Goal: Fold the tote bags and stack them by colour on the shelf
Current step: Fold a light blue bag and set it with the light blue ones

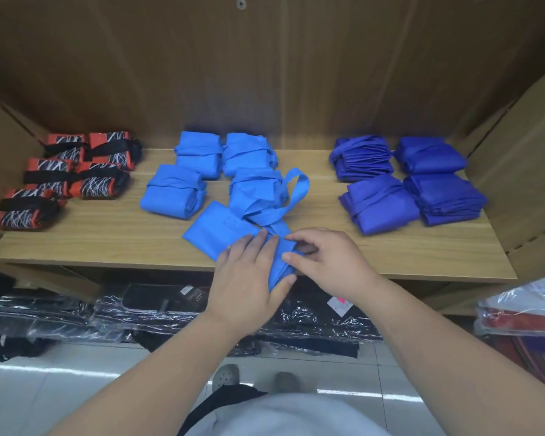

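Blue tote bag (214,237), shelf's (107,234) 6 o'clock: left hand (249,278) fingers (258,243) pressed flat on it, right hand (331,262) pinching its fold.

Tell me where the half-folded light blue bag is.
Head view: the bag lies front centre on the shelf, under the left hand and right hand, just before the light blue bundle with a loose strap.

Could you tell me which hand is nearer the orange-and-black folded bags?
Left. The left hand lies right of the orange-and-black bags; the right hand is farther right.
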